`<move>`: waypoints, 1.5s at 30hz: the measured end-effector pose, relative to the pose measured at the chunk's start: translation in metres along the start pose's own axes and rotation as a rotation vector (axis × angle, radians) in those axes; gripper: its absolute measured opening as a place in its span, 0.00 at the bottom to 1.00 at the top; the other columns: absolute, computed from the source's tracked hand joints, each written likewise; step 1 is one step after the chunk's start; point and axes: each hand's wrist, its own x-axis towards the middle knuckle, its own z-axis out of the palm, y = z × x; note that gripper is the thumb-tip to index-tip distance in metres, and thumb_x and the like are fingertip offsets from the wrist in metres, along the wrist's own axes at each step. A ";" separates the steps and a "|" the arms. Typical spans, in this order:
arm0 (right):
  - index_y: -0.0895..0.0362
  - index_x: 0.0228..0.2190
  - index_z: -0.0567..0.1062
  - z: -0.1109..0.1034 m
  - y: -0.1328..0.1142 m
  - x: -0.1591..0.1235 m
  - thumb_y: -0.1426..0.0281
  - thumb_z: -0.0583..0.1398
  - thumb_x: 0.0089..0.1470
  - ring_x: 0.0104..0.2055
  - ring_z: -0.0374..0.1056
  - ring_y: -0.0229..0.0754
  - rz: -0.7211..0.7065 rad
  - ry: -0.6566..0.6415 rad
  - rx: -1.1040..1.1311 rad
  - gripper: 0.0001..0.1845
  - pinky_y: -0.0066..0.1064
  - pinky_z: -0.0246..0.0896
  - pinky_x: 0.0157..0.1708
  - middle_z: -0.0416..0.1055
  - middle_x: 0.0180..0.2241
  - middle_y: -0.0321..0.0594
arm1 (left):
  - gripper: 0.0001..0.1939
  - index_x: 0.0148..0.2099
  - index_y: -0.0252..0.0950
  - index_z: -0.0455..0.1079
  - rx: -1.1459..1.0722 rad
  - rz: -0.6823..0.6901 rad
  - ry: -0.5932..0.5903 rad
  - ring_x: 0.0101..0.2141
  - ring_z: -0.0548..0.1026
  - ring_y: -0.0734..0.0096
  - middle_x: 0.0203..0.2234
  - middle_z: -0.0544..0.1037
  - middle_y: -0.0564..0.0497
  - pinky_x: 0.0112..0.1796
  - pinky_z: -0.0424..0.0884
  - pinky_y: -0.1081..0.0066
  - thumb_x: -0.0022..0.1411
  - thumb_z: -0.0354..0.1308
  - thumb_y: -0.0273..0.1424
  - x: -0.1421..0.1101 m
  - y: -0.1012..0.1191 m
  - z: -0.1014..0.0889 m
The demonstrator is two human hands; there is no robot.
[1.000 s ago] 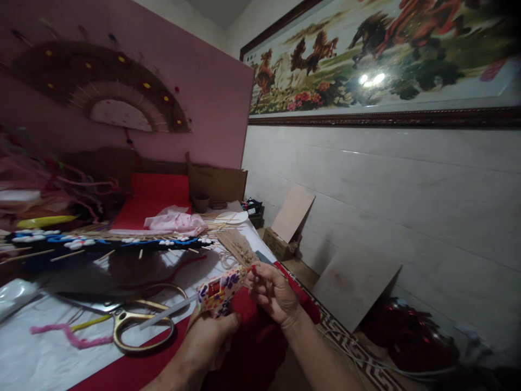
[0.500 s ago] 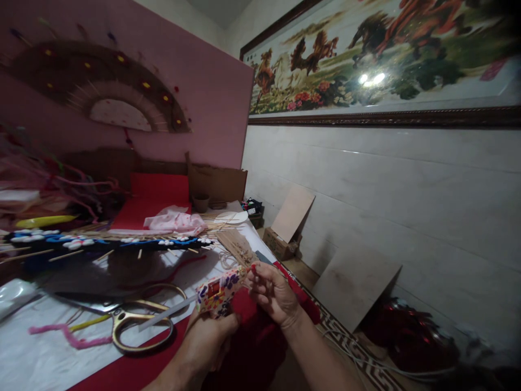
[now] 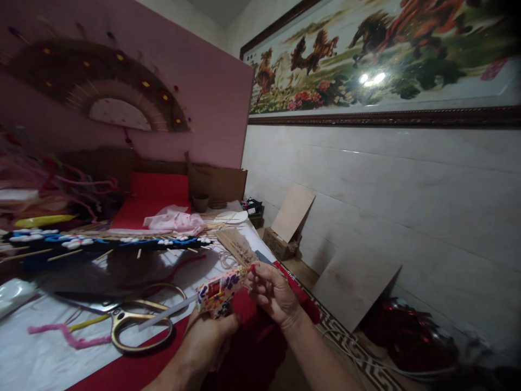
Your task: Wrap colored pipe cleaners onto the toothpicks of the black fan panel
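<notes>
Left hand: and the left hand (image 3: 214,338) is wrapped closed round a flowery glue gun (image 3: 222,293), clear glue stick (image 3: 163,316) poking out behind.
Right hand: up by the nozzle, the right hand (image 3: 273,293) has its fingertips pinched on a small red bit (image 3: 253,267); whether glue touches it, can't tell.
Red bit: between the fingers, not yet on any piece, by the look of it.
Scissors: near left, the scissors (image 3: 119,315) lie beside a pink fuzzy stem (image 3: 77,342).
Flower strip: beyond them, the dark strip (image 3: 122,244) already carries white flowers and blue trim, looking well along.
Sticks: the loose sticks (image 3: 211,219) on the far side look unused.
Pot: far side, a small brown pot (image 3: 201,203), inside too dark to read.
Bin: past the table's far corner, a dark bin (image 3: 256,219) with coloured bits on top.
Carton: on the floor, a cardboard box (image 3: 277,244), board leaning over it, contents hidden.
Fan: far left, the fan (image 3: 160,100) on the pink board, yellow-centred flowers on, looks finished.
</notes>
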 end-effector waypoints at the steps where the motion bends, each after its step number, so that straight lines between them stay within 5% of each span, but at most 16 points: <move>1: 0.61 0.24 0.67 0.000 0.000 0.000 0.73 0.64 0.45 0.16 0.51 0.25 -0.001 0.007 -0.005 0.09 0.14 0.46 0.09 0.63 0.20 0.32 | 0.14 0.14 0.37 0.57 -0.006 -0.006 0.000 0.07 0.52 0.81 0.04 0.57 0.58 0.12 0.43 0.77 0.43 0.56 0.36 0.000 0.001 0.000; 35: 0.61 0.24 0.66 -0.001 -0.001 0.000 0.72 0.63 0.47 0.16 0.47 0.25 0.001 -0.033 -0.043 0.10 0.14 0.45 0.10 0.59 0.21 0.31 | 0.24 0.11 0.37 0.55 -0.009 0.003 -0.040 0.07 0.51 0.81 0.03 0.55 0.57 0.12 0.44 0.75 0.46 0.59 0.46 -0.001 -0.004 -0.003; 45: 0.61 0.26 0.68 0.001 0.000 -0.002 0.71 0.65 0.45 0.16 0.50 0.25 0.004 0.023 -0.069 0.10 0.15 0.46 0.10 0.64 0.21 0.33 | 0.21 0.16 0.36 0.59 -0.072 0.037 -0.030 0.07 0.51 0.82 0.04 0.57 0.59 0.11 0.45 0.77 0.42 0.62 0.46 0.001 -0.007 -0.003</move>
